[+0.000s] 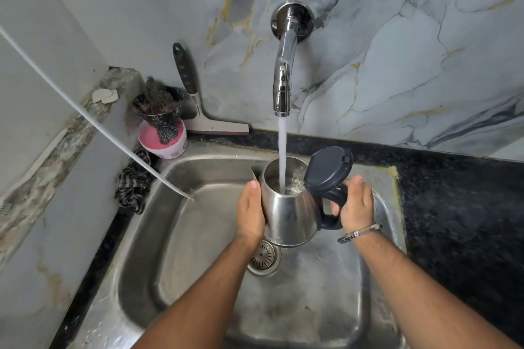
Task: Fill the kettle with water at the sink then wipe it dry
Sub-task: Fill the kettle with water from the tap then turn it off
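A steel kettle (292,215) hangs over the steel sink (198,235), above the drain (262,256). Its dark lid (329,168) stands flipped open. My right hand (357,204) grips the black handle (334,207). My left hand (251,212) lies flat against the kettle's left side, below the spout. A chrome wall tap (283,76) pours a white stream of water (282,156) straight into the kettle's mouth. Water shows inside the kettle.
A squeegee (198,110) leans on the marble wall at the back left. A pink tub (164,140) and a dark cup of scrubbers (158,108) stand beside it. A checked cloth (133,184) lies on the sink's left rim. Black granite counter (459,207) runs right. A white hose (93,122) crosses the left.
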Demonstrator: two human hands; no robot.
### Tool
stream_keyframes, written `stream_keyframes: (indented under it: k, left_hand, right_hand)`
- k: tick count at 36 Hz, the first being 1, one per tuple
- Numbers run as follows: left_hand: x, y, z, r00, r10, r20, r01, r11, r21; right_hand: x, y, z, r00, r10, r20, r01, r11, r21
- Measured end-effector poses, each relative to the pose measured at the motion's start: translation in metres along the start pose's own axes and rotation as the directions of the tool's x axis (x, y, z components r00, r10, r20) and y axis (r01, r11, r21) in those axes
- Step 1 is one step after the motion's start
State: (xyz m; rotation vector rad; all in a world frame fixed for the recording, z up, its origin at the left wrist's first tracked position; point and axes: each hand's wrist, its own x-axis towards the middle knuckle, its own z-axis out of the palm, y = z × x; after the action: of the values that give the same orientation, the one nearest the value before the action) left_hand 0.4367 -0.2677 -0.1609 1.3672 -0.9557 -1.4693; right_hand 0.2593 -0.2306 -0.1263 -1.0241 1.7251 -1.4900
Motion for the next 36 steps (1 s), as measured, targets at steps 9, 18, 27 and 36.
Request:
stream_keyframes:
  k: [9, 18, 27, 36]
  left_hand:
    - [0.020, 0.007, -0.011, 0.991, -0.008, 0.137, 0.015, 0.998, -0.054]
    - [0.020, 0.008, -0.011, 0.989, -0.075, 0.131, 0.075, 0.997, 0.009]
    - [0.017, 0.007, 0.001, 0.970, -0.222, 0.101, 0.232, 0.968, -0.100]
    - [0.019, 0.008, 0.002, 0.971, -0.219, 0.099, 0.229, 0.968, -0.102]
  right_hand:
    - [0.005, -0.008, 0.005, 0.999, 0.041, 0.008, -0.041, 0.996, 0.077]
    - [0.010, -0.012, 0.004, 1.000, 0.008, 0.010, -0.008, 0.997, 0.079]
    - [0.009, -0.002, -0.003, 1.000, 0.019, 0.019, -0.020, 0.997, 0.071]
    - [0.014, 0.001, -0.007, 0.986, 0.047, 0.159, -0.061, 0.995, 0.082]
